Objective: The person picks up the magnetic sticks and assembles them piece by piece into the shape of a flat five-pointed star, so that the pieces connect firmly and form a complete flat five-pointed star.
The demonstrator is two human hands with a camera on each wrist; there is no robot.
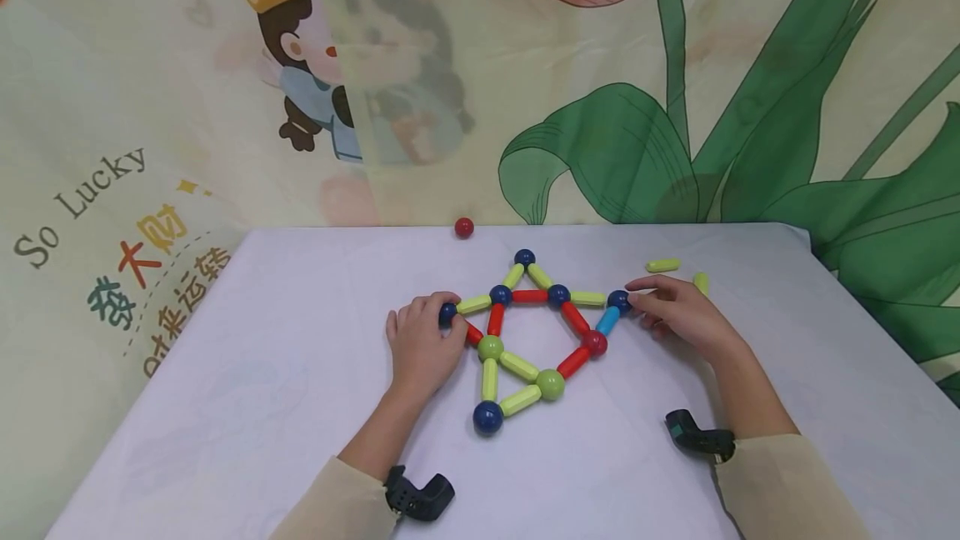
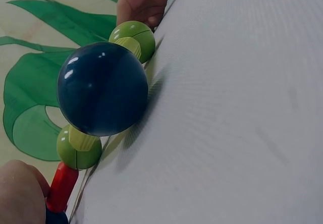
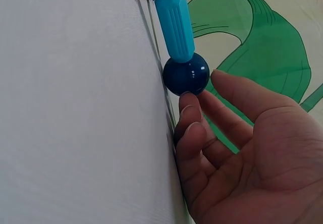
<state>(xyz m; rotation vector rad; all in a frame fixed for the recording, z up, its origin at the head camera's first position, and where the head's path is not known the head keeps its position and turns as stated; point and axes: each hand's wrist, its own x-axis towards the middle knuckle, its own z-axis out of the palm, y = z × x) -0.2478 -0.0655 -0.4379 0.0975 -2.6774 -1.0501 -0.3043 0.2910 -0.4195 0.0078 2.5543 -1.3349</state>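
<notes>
A flat shape of coloured rods and balls lies on the table, with red rods [image 1: 530, 297] round its middle and yellow-green rods [image 1: 519, 367] toward its points. My left hand [image 1: 426, 338] holds a dark blue ball [image 1: 447, 314] at the left point, its fingers partly covering it. At the right point, my right hand [image 1: 678, 311] has thumb and fingertips round another dark blue ball [image 3: 185, 75]. A light blue rod [image 3: 174, 26] joins that ball to a red ball [image 1: 595, 344]. Closest to me lies a dark blue ball [image 2: 103, 89] between two yellow-green rods.
A loose red ball [image 1: 464, 227] sits at the table's back edge. Two loose yellow-green rods lie at the back right, one rod [image 1: 663, 265] beyond my right hand and another rod [image 1: 701, 282] partly behind it. A printed cloth [image 1: 420, 190] hangs behind the white table [image 1: 247, 407].
</notes>
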